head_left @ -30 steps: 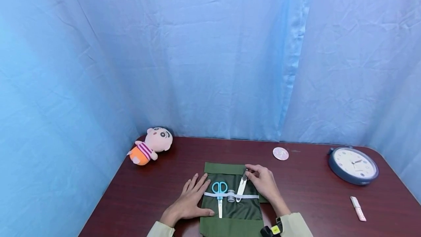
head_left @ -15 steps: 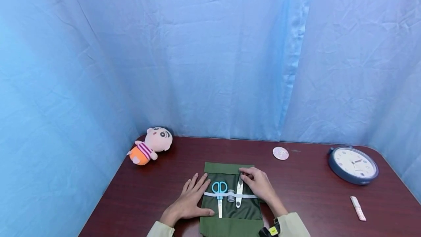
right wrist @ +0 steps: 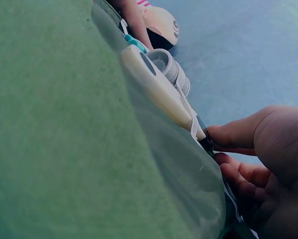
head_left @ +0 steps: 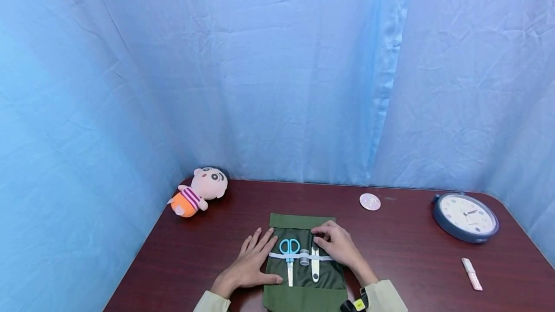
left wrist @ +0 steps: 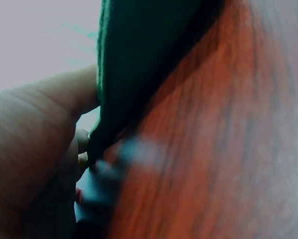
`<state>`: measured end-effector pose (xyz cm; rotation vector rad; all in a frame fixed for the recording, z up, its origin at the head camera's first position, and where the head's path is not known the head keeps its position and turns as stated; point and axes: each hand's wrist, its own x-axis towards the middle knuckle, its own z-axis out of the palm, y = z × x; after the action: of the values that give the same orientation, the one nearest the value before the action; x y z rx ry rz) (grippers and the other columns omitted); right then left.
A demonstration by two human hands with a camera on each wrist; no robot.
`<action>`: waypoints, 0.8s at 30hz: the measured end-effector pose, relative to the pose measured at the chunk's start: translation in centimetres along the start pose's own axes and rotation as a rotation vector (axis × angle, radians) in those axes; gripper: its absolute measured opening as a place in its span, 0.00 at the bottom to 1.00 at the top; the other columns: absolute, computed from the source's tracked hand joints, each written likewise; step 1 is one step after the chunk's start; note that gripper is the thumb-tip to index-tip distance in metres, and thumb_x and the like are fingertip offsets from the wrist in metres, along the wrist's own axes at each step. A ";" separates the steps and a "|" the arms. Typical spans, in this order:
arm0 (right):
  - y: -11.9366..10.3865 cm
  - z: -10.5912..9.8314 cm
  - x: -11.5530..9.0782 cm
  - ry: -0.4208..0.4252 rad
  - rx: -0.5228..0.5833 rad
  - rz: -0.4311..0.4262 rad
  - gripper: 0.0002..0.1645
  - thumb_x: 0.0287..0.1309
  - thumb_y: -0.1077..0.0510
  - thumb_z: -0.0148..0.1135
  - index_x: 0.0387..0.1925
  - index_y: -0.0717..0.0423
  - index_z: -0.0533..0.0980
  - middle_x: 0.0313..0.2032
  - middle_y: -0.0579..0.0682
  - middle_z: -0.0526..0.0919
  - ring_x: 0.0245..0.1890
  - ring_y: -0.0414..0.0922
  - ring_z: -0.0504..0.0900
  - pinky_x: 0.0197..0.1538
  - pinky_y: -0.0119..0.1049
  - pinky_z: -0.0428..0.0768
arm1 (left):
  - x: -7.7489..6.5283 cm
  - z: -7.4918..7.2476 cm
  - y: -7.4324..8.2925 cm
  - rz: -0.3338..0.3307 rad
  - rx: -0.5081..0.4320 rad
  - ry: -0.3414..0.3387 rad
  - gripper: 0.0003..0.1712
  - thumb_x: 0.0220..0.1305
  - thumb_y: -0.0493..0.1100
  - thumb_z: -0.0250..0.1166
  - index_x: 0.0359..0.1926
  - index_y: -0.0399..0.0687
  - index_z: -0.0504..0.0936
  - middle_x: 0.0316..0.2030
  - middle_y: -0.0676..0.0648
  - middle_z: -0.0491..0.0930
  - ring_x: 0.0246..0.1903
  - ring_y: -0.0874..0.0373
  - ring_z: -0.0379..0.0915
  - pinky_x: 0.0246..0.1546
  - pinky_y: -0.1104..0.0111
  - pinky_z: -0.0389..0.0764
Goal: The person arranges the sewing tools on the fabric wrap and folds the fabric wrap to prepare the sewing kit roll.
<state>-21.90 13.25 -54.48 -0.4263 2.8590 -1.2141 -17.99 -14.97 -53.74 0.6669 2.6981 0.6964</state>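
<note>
Head view | my right hand pinches white snips, long axis toward me | left hand flat on green cloth.

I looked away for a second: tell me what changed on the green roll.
The right hand slid the white thread snips down toward the person, under the elastic band, and still pinches their top end. The left hand stayed flat on the green tool roll; blue scissors and thimble unmoved.
</note>
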 end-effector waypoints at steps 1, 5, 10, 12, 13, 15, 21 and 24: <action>0.0 0.0 0.0 -0.006 -0.001 0.002 0.10 0.62 0.57 0.68 0.45 0.46 0.86 0.40 0.41 0.81 0.32 0.30 0.74 0.38 0.30 0.70 | 0.0 0.0 0.0 0.000 0.000 0.000 0.59 0.55 0.69 0.69 0.78 0.48 0.56 0.81 0.46 0.47 0.80 0.38 0.37 0.74 0.37 0.45; 0.0 0.0 -0.1 -0.017 -0.008 -0.009 0.10 0.61 0.57 0.68 0.44 0.45 0.87 0.40 0.41 0.80 0.33 0.31 0.73 0.39 0.30 0.70 | 0.0 0.0 0.0 -0.003 0.002 -0.001 0.59 0.55 0.70 0.69 0.78 0.48 0.56 0.81 0.46 0.47 0.80 0.38 0.37 0.74 0.37 0.45; 0.0 0.0 -0.2 -0.024 -0.002 -0.020 0.09 0.60 0.57 0.69 0.42 0.46 0.87 0.40 0.42 0.80 0.33 0.32 0.73 0.39 0.30 0.70 | 0.0 0.0 -0.1 -0.006 -0.004 -0.008 0.59 0.55 0.70 0.69 0.79 0.48 0.55 0.81 0.46 0.47 0.80 0.38 0.36 0.74 0.37 0.44; 0.0 -0.1 -0.2 -0.029 0.005 -0.020 0.09 0.60 0.57 0.69 0.42 0.47 0.88 0.40 0.42 0.79 0.33 0.32 0.72 0.39 0.30 0.69 | 0.1 0.0 -0.1 -0.007 -0.003 -0.009 0.59 0.55 0.70 0.68 0.79 0.48 0.55 0.81 0.46 0.47 0.80 0.38 0.36 0.74 0.37 0.44; 0.0 -0.1 -0.2 -0.032 0.005 -0.023 0.09 0.60 0.57 0.69 0.42 0.47 0.88 0.40 0.42 0.79 0.33 0.32 0.72 0.39 0.30 0.69 | 0.1 0.0 -0.1 -0.007 -0.003 -0.009 0.59 0.55 0.70 0.68 0.79 0.48 0.55 0.81 0.46 0.47 0.80 0.38 0.36 0.74 0.37 0.44; 0.0 -0.1 -0.2 -0.036 0.002 -0.028 0.10 0.60 0.56 0.69 0.43 0.47 0.88 0.39 0.42 0.79 0.33 0.31 0.72 0.38 0.30 0.69 | 0.1 0.0 -0.2 -0.006 -0.003 -0.010 0.60 0.55 0.70 0.68 0.79 0.48 0.55 0.81 0.46 0.47 0.80 0.38 0.36 0.74 0.37 0.44; 0.1 -0.2 -0.2 -0.052 -0.004 -0.037 0.10 0.60 0.55 0.69 0.43 0.46 0.88 0.39 0.41 0.78 0.34 0.32 0.72 0.38 0.30 0.68 | 0.1 0.0 -0.1 -0.006 -0.013 -0.014 0.59 0.55 0.70 0.68 0.79 0.48 0.55 0.81 0.46 0.47 0.80 0.38 0.36 0.74 0.37 0.44; 0.2 -0.3 -0.2 -0.058 0.007 -0.045 0.10 0.60 0.55 0.69 0.44 0.46 0.87 0.40 0.42 0.79 0.34 0.32 0.73 0.38 0.30 0.69 | 0.0 -0.1 -0.1 -0.007 -0.018 -0.014 0.59 0.55 0.70 0.69 0.79 0.48 0.55 0.81 0.46 0.47 0.80 0.38 0.36 0.74 0.37 0.44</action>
<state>-21.83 13.65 -54.44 -0.5197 2.8107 -1.1970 -18.06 -15.05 -53.71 0.6547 2.6768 0.7102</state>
